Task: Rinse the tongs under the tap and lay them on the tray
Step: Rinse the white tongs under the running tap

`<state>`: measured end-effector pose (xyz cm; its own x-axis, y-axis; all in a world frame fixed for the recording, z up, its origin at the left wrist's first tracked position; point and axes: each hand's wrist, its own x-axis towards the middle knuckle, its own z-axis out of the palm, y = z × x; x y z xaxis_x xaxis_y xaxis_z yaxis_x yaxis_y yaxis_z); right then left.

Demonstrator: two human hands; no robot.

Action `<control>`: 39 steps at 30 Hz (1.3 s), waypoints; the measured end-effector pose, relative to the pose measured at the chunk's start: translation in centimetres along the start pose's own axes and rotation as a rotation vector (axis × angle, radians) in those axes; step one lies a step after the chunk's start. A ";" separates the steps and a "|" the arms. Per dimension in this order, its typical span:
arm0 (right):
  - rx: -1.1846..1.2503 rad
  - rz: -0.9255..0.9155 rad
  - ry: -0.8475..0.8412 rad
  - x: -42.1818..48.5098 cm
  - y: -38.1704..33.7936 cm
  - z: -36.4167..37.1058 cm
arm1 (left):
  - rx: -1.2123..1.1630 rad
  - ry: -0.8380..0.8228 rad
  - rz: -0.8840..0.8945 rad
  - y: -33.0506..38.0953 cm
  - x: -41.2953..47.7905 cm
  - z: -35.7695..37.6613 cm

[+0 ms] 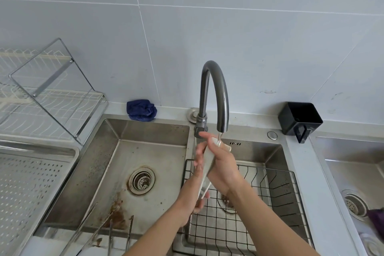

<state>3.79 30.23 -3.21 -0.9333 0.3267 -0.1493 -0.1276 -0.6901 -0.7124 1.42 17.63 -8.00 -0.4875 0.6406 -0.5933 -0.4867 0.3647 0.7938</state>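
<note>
L hand (pixel 196 172) & R hand (pixel 223 168) grip white tongs (pixel 209 160) under tap (pixel 216 89) (above wire basket (pixel 259 168) in basin (pixel 255 151)).

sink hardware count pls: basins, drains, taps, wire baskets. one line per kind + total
basins: 3 (left, middle, right)
drains: 3 (left, middle, under the basket, right)
tap: 1
wire basket: 1, in the middle basin
total: 8
</note>
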 end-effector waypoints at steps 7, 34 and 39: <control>0.260 0.094 0.164 0.5 -0.5 -0.1 | 0.057 -0.042 -0.120 0.2 -0.1 0.4; -1.065 -0.036 0.347 -5.7 -1.1 -3.7 | 0.000 0.373 0.304 4.6 4.0 2.2; -1.056 -0.022 0.340 -5.7 -1.5 -3.5 | -0.024 0.422 0.280 5.8 4.7 3.6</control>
<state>10.52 31.67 -3.64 -0.7731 0.6036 -0.1948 0.3582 0.1621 -0.9195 -1.10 25.18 -5.75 -0.8496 0.3811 -0.3647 -0.3098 0.1989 0.9298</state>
